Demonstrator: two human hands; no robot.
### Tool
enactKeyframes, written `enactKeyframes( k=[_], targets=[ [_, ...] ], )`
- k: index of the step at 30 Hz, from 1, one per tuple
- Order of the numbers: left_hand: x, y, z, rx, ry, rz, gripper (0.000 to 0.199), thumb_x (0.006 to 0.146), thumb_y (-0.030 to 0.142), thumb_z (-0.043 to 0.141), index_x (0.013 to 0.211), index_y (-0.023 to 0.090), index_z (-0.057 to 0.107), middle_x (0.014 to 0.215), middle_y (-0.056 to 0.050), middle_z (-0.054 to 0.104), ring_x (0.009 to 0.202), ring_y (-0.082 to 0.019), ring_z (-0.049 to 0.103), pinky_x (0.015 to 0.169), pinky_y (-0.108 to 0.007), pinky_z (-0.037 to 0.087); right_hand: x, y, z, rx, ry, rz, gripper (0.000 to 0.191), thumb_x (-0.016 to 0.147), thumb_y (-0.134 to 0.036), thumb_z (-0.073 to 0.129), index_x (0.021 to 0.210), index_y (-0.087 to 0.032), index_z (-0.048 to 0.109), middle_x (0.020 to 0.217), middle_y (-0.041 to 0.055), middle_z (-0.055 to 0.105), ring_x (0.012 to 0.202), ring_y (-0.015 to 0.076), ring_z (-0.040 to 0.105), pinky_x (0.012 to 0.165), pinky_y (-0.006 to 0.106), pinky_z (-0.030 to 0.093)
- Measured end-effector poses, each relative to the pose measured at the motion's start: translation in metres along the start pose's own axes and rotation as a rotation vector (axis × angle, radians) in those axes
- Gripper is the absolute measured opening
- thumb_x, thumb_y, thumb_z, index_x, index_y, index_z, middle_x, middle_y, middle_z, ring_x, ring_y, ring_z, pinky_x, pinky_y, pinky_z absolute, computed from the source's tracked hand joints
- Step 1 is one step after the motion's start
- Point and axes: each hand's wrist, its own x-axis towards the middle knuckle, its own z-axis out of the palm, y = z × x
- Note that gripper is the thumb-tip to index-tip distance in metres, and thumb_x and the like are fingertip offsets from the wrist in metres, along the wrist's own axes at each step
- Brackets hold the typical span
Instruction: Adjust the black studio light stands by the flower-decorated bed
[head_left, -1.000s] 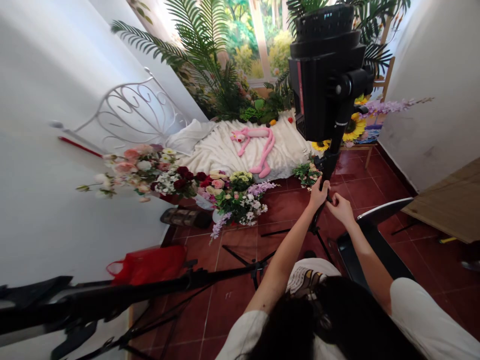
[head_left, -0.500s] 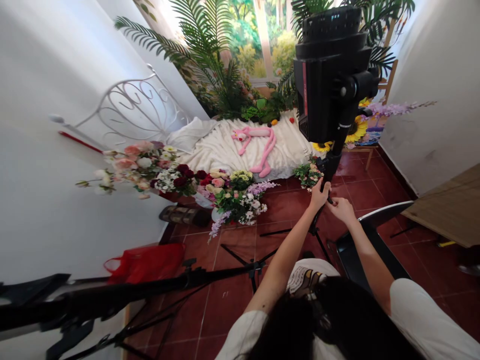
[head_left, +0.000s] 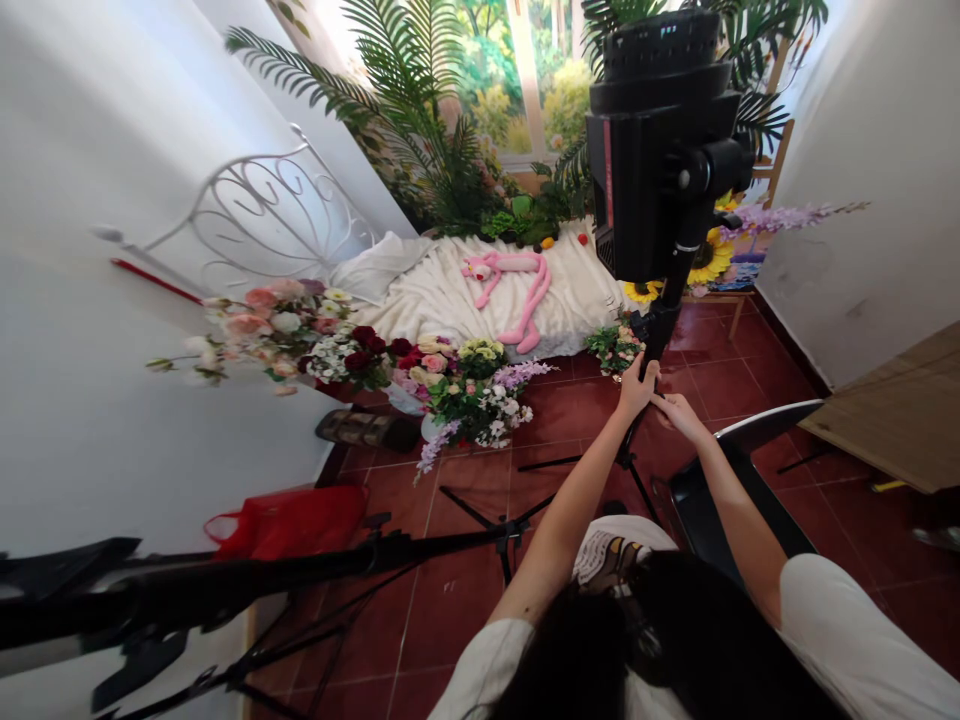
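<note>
A black studio light stands upright on a black light stand right of centre. My left hand is wrapped round the stand's pole below the light. Just to the right and slightly lower, my right hand is closed at the same pole, its fingers pressed on a small dark part that they mostly hide. Beyond my hands lies a bed with a cream blanket and a pink plush toy on it.
Flower bunches line the bed's near side. A second black stand crosses the lower left, near a red bag. A black chair is close to my right arm, with a brown table beyond it.
My right hand has shifted slightly left and up against the pole, nearer my left hand. My left hand keeps its hold, and the light stays nearly where it was.
</note>
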Motion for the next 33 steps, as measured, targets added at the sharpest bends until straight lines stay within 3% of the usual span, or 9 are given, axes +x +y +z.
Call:
enactKeyframes(
  k=[8,14,18,22,25,28,32,33],
  targets=[
    [-0.002,0.000,0.000,-0.013,-0.008,-0.032,0.063,0.085,0.082,0.045,0.082,0.021,0.057,0.070,0.000,0.060,0.066,-0.013,0.056,0.072,-0.028,0.049,0.000,0.000,0.006,0.021,0.087,-0.023,0.073,0.067,-0.092,0.055,0.045,-0.025,0.036,0.036,-0.0017,0.038,0.038,0.0085,0.029,0.042,0.027,0.024],
    [-0.002,0.015,-0.015,-0.028,-0.127,-0.116,0.052,0.089,0.069,0.055,0.094,0.018,0.066,0.097,-0.007,0.071,0.087,-0.016,0.064,0.085,-0.029,0.053,-0.001,0.001,0.007,0.056,0.067,-0.054,0.074,0.071,-0.090,0.056,0.043,-0.025,0.037,0.037,-0.0021,0.038,0.037,0.0089,0.032,0.044,0.028,0.027],
    [-0.014,0.034,-0.054,0.042,-0.227,-0.163,0.044,0.085,0.054,0.071,0.114,0.021,0.069,0.111,-0.009,0.073,0.099,-0.019,0.069,0.092,-0.031,0.054,-0.004,-0.001,0.006,0.064,0.056,-0.044,0.073,0.071,-0.089,0.059,0.044,-0.025,0.038,0.038,-0.0030,0.038,0.039,0.0092,0.033,0.046,0.028,0.029],
    [-0.047,0.050,-0.119,0.325,-0.290,-0.315,0.036,0.087,0.054,0.065,0.104,0.023,0.073,0.100,-0.006,0.077,0.095,-0.020,0.072,0.092,-0.033,0.055,-0.004,0.000,0.006,0.069,0.053,-0.055,0.074,0.071,-0.089,0.059,0.043,-0.025,0.037,0.038,-0.0036,0.036,0.039,0.0084,0.031,0.046,0.028,0.029],
    [-0.082,0.057,-0.172,0.525,-0.139,-0.389,0.038,0.087,0.056,0.063,0.105,0.024,0.072,0.098,-0.005,0.078,0.093,-0.021,0.072,0.092,-0.035,0.056,-0.003,0.002,0.007,0.072,0.067,-0.062,0.074,0.072,-0.089,0.059,0.042,-0.025,0.038,0.037,-0.0038,0.035,0.038,0.0083,0.030,0.044,0.028,0.027],
    [-0.123,0.070,-0.222,0.557,0.075,-0.403,0.044,0.088,0.062,0.056,0.107,0.025,0.069,0.105,-0.005,0.078,0.096,-0.021,0.073,0.094,-0.036,0.056,-0.003,0.003,0.006,0.100,0.050,-0.048,0.074,0.071,-0.088,0.061,0.042,-0.024,0.037,0.036,-0.0042,0.033,0.036,0.0076,0.030,0.041,0.026,0.024],
    [-0.184,0.102,-0.276,0.698,0.612,-0.229,0.049,0.092,0.063,0.050,0.104,0.020,0.069,0.098,-0.008,0.078,0.094,-0.021,0.074,0.095,-0.036,0.055,-0.004,0.008,0.011,0.199,0.099,-0.003,0.074,0.067,-0.087,0.067,0.044,-0.023,0.038,0.037,-0.0046,0.035,0.035,0.0057,0.031,0.038,0.023,0.022],
    [-0.199,0.111,-0.286,0.719,0.673,-0.192,0.048,0.092,0.062,0.050,0.105,0.020,0.069,0.099,-0.008,0.078,0.097,-0.021,0.073,0.095,-0.035,0.055,-0.005,0.010,0.016,0.230,0.152,0.008,0.075,0.066,-0.087,0.068,0.044,-0.023,0.037,0.038,-0.0052,0.034,0.035,0.0051,0.030,0.038,0.023,0.022]
  ],
)
